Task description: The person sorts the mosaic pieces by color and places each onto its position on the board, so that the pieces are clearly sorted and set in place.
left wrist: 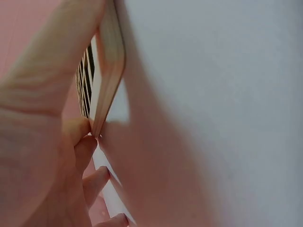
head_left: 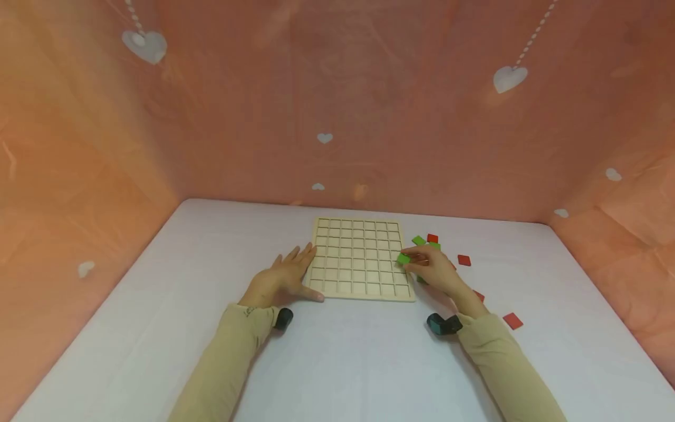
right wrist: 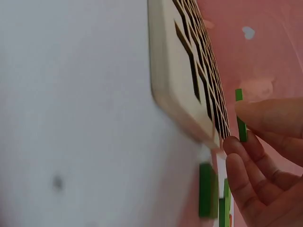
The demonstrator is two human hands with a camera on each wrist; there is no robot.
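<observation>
A pale wooden grid board (head_left: 364,298) lies on the white table, its square cells showing no tiles. My left hand (head_left: 287,274) rests at the board's left side, fingers spread and fairly straight. In the left wrist view the thumb (left wrist: 52,56) and fingertips touch the board's edge (left wrist: 111,71). Over the board's right edge, my right hand (head_left: 435,271) pinches a green square tile (head_left: 403,259) between thumb and fingers. The right wrist view shows that green tile (right wrist: 241,116) held on edge, above the board (right wrist: 163,71).
Right of the board lie loose green tiles (head_left: 419,240) and red tiles (head_left: 464,260), some partly hidden behind the right hand. One red tile (head_left: 512,320) lies nearer the right forearm. Pinkish-orange cloth walls (head_left: 337,164) with white hearts enclose the table (head_left: 358,363).
</observation>
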